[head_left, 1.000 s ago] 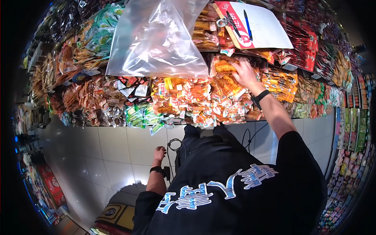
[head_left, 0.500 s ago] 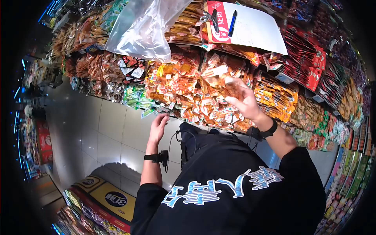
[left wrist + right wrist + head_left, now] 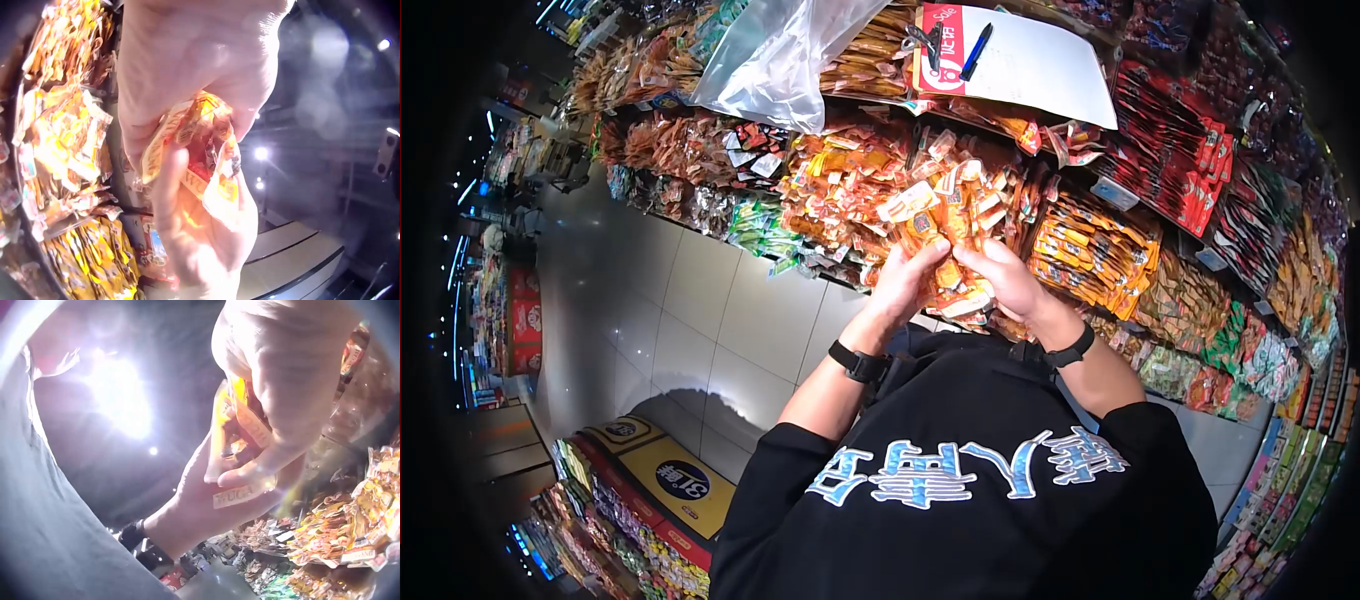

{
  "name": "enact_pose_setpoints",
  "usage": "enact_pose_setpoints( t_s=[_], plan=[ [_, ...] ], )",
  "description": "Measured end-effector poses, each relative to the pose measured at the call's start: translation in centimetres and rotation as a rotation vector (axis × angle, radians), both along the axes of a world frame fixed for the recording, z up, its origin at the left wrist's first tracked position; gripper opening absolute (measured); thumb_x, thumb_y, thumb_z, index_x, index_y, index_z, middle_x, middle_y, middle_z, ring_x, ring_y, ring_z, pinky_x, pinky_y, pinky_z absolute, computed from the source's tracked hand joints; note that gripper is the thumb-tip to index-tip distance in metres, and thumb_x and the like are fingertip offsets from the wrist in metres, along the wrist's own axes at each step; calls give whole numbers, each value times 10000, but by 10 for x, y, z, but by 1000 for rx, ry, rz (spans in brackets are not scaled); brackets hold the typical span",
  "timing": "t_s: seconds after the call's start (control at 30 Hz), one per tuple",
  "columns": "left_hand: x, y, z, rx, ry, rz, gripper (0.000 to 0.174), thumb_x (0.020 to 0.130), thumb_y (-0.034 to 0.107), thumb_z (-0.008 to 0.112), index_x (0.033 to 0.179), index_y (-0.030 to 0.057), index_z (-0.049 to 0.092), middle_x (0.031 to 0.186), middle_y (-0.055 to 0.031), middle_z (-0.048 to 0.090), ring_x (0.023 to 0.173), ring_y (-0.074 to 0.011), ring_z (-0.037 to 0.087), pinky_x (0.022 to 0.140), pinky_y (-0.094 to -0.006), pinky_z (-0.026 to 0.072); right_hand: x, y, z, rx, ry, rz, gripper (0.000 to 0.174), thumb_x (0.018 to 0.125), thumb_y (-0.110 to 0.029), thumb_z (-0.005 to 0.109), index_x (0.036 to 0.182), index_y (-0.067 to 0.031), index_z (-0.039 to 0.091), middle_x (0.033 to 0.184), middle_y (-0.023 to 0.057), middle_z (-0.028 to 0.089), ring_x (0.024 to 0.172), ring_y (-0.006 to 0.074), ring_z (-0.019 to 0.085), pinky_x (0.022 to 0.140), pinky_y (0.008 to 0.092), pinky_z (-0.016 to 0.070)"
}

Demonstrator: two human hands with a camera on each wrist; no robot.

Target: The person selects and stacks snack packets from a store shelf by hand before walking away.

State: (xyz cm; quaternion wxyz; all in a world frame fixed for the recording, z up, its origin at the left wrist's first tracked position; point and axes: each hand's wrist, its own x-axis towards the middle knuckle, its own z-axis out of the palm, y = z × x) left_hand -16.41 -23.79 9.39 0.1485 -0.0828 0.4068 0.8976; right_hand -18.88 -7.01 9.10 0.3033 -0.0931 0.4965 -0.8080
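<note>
Several small orange snack packets [image 3: 948, 215] in clear and printed wrappers are held between both hands, over the front of the display. My left hand [image 3: 902, 284] grips them from the left, its thumb on top. From the right my right hand [image 3: 1008, 280] holds the same bunch, thumb pointing inward. In the left wrist view the packets [image 3: 209, 147] stand between the left hand [image 3: 200, 56] above and the right hand [image 3: 203, 244] below. The right wrist view has the packet bunch [image 3: 240, 431] partly hidden by the right hand [image 3: 284, 381].
Heaped snack packets [image 3: 830, 185] fill the tiered display. A clipboard with paper [image 3: 1040, 80] and a pen [image 3: 977, 52] lies on the upper tier, beside a clear plastic bag [image 3: 785, 65]. Yellow-orange packets [image 3: 1090, 250] stand to the right. Tiled floor [image 3: 740, 310] shows at left.
My right hand has come from the display's upper part towards the body with the packets. The left hand has risen from beside the body and now grips them too. The view has turned.
</note>
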Motion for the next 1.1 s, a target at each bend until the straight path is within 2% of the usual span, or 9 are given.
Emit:
enact_pose_setpoints(
  t_s=[0.17,0.27,0.37,0.4,0.53,0.7,0.8,0.93,1.1],
  plan=[
    [0,-8,-7,17,55,124,317,890,15,516,1205,-14,509,1204,-191,611,1101,-279,622,931,-428,529,-9,18,14,861,462,-140,405,1004,-299,504,804,27,636,599,66,552,593,66,467,539,322,392],
    [0,-22,-13,-23,41,81,321,920,36,518,1232,-34,489,1211,-212,599,1081,-283,630,922,-426,545,-7,18,26,790,526,-58,460,991,-340,519,748,39,613,516,56,466,532,66,439,491,327,368],
    [6,-28,-21,21,-83,13,372,974,167,527,1299,-6,472,1232,-175,596,1104,-248,616,938,-426,529,-6,0,10,781,502,209,565,981,-410,521,643,42,558,491,63,450,495,115,448,490,344,382],
    [6,-30,-25,28,-143,-69,516,1002,382,485,1368,21,440,1270,-140,586,1139,-229,594,972,-438,501,-4,-10,21,852,499,295,590,985,-426,511,625,41,537,504,63,472,490,140,480,496,342,404],
    [9,-40,-10,205,-76,-162,696,979,581,382,1391,22,436,1303,-138,577,1171,-251,574,997,-436,471,-1,-39,-13,977,872,65,622,954,-482,501,604,27,570,513,180,526,510,335,594,535,436,460],
    [-2,-70,-52,-2,-161,-12,367,886,131,631,1217,-1,545,1119,-142,661,1047,-238,644,971,-408,514,-13,-67,-6,1145,743,208,542,874,-518,591,657,-26,660,632,146,638,582,343,634,582,452,500],
    [-4,-95,-62,-35,-215,72,364,888,147,595,1204,-28,551,1089,-170,661,945,-285,674,881,-420,558,-39,-72,-10,1085,621,64,486,833,-477,665,618,-42,627,615,127,628,563,315,627,570,443,498],
    [-10,-138,-52,-13,-189,55,331,865,105,575,1162,-32,519,978,-138,649,889,-272,670,868,-429,564,-96,-51,-66,1551,932,-346,577,779,-428,738,1164,-36,565,1221,177,526,1141,322,512,948,480,416],
    [-16,-178,-65,-29,-239,28,306,866,75,586,1152,-13,522,983,-130,654,869,-248,661,848,-408,558,-109,-64,-102,1894,900,-350,878,740,-434,773,1418,-44,376,1372,222,408,1275,360,395,1062,484,317]
  ],
)
